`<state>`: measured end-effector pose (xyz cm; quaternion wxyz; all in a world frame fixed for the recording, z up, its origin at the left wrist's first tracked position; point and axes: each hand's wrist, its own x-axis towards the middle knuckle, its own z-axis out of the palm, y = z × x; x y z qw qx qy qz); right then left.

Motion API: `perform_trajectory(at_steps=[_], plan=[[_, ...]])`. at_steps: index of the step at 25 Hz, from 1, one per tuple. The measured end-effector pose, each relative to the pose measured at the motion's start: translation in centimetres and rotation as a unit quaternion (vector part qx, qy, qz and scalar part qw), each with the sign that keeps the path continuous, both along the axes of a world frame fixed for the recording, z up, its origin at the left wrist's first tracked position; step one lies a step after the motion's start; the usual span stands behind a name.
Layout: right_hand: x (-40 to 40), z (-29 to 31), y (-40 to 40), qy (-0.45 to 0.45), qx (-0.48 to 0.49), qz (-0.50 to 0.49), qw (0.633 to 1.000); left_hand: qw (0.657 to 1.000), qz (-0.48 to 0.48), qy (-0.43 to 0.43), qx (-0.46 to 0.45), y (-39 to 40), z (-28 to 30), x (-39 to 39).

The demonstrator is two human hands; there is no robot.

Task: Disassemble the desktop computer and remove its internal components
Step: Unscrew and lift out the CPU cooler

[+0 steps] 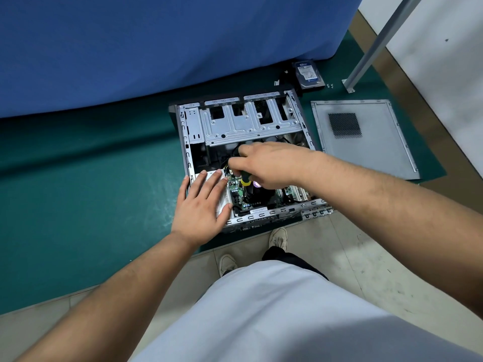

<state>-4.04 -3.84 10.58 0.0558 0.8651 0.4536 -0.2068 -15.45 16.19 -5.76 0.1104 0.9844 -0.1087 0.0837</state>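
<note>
Your left hand (pixel 200 205), fingers spread, braced the case (pixel 244 158) on the green mat (pixel 78 178) while your right hand (pixel 271 163) gripped a screwdriver (pixel 245 178) over the motherboard (pixel 236 192). Side panel (pixel 366 137) and hard drive (pixel 308 73) lay removed; board and cooler remained.

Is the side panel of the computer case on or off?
Off. The side panel lies flat on the green mat, right of the open case.
</note>
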Motion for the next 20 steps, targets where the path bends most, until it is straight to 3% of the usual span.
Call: perform_trajectory(at_steps=[2, 6, 8, 10, 13, 16, 18, 20], plan=[[0.2, 0.6, 0.1, 0.003, -0.011, 0.002, 1.0, 1.0, 0.001, 0.001, 0.001, 0.0, 0.0, 0.0], [-0.9, -0.5, 0.9, -0.199, -0.042, -0.08, 0.976, 1.0, 0.002, -0.001, -0.001, -0.1, 0.1, 0.0], [-1.1, -1.0, 1.5, -0.244, -0.057, -0.117, 0.961, 1.0, 0.002, -0.001, -0.003, -0.1, 0.2, 0.0], [-0.4, -1.0, 1.5, -0.201, -0.063, -0.09, 0.973, 1.0, 0.002, 0.001, -0.006, -0.1, 0.3, 0.0], [0.6, 0.3, 0.6, -0.042, -0.025, -0.006, 0.999, 1.0, 0.004, 0.007, -0.004, -0.1, 0.5, -0.1], [0.8, 0.6, 0.3, 0.033, 0.016, -0.033, 0.999, 1.0, 0.004, 0.015, -0.001, -0.2, 0.7, -0.1], [0.5, -0.1, 0.6, 0.005, -0.001, -0.096, 0.995, 1.0, 0.004, 0.019, 0.002, -0.2, 0.9, -0.1], [-0.1, -0.6, 1.0, -0.102, -0.028, -0.142, 0.984, 1.0, 0.004, 0.022, 0.002, -0.2, 1.0, -0.2]])
